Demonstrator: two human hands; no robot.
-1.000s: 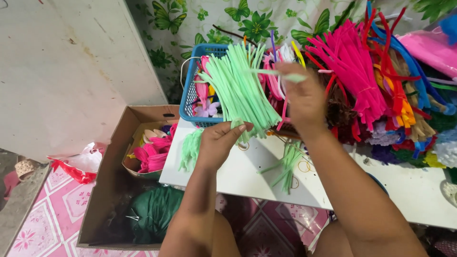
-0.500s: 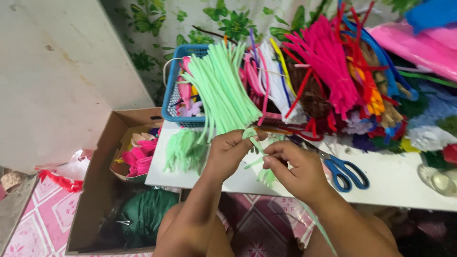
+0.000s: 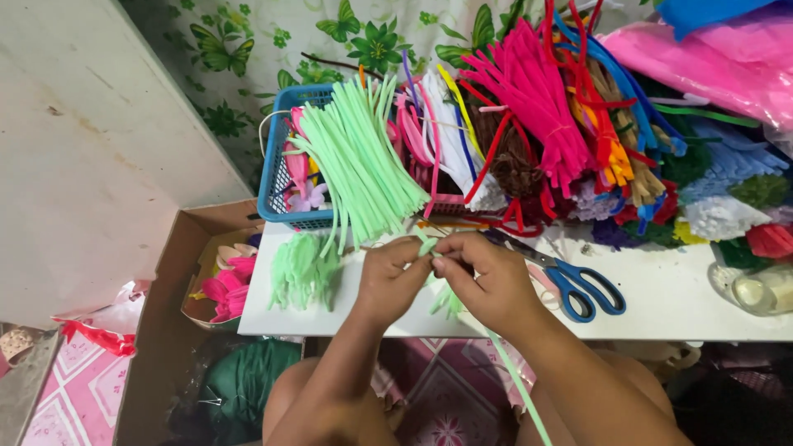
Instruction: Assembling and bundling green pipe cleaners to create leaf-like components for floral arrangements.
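I see my left hand and right hand pinching one pale green pipe cleaner between fingertips, its tail trailing below. Left of my fingers, a finished green pile; just above them, a thick unused green bundle waits.

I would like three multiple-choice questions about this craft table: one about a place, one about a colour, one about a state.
1. Where do the blue-handled scissors lie?
A. in the cardboard box
B. on the white table, beside the right hand
C. in the blue basket

2. What colour is the fuzzy wire stem pinched between both hands?
A. light green
B. red
C. white

3. How are the scissors?
A. held by the left hand
B. lying untouched
C. cutting paper

Answers: 1 B, they rest on the white table near the right hand. 2 A, the stem looks pale green. 3 B, the left hand grips only the stem.
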